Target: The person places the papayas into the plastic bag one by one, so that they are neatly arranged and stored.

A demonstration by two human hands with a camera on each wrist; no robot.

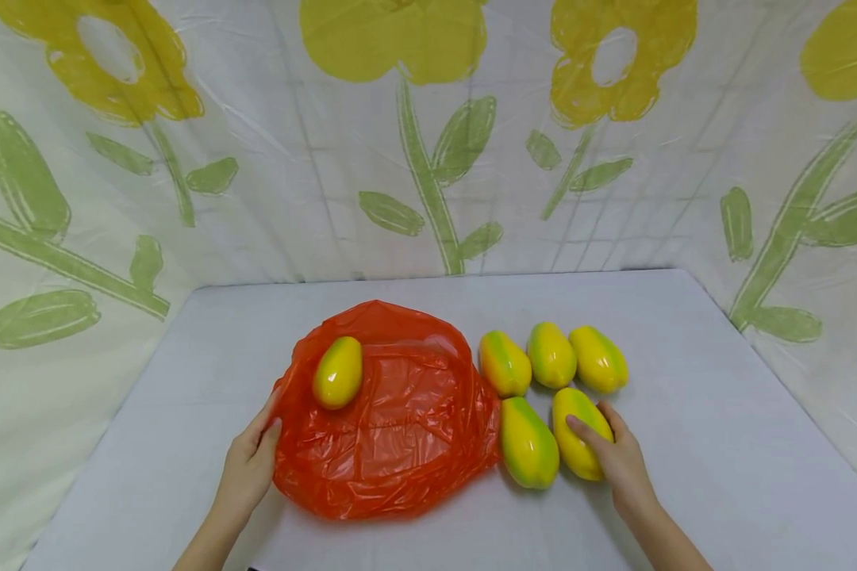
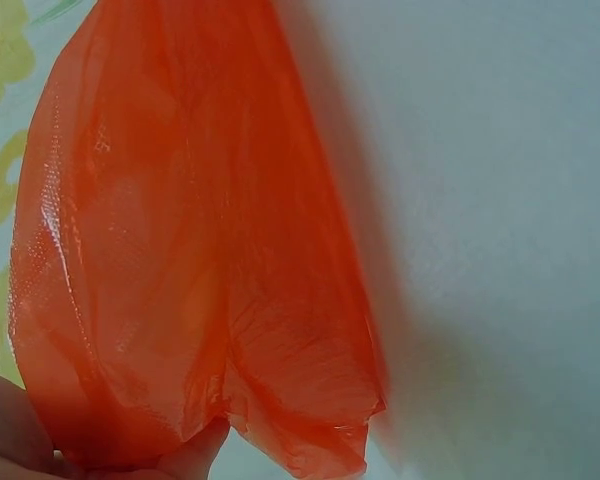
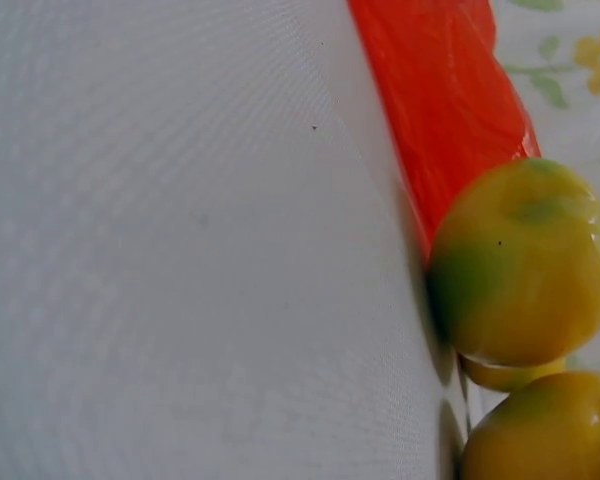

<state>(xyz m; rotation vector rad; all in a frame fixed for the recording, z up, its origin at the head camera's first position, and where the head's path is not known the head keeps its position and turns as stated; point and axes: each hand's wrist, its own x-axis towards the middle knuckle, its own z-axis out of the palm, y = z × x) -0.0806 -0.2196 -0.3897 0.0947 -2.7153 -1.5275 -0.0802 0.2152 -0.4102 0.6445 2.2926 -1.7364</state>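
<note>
A crumpled red plastic bag (image 1: 393, 428) lies on the white table (image 1: 685, 381). One yellow-green fruit (image 1: 338, 371) rests on the bag's upper left. Several more of these fruits (image 1: 551, 354) lie in a cluster just right of the bag. My left hand (image 1: 266, 428) grips the bag's left edge, thumb on top; the left wrist view shows the bag (image 2: 180, 250) raised above a fingertip (image 2: 195, 455). My right hand (image 1: 594, 432) curls round the front-right fruit (image 1: 574, 412). In the right wrist view, a fruit (image 3: 525, 265) touches the bag's edge (image 3: 445, 110).
A cloth backdrop (image 1: 428, 159) printed with yellow flowers and green leaves walls the table at the back and both sides. Bare tabletop (image 1: 721, 476) stretches to the right of the fruits and in front of the bag.
</note>
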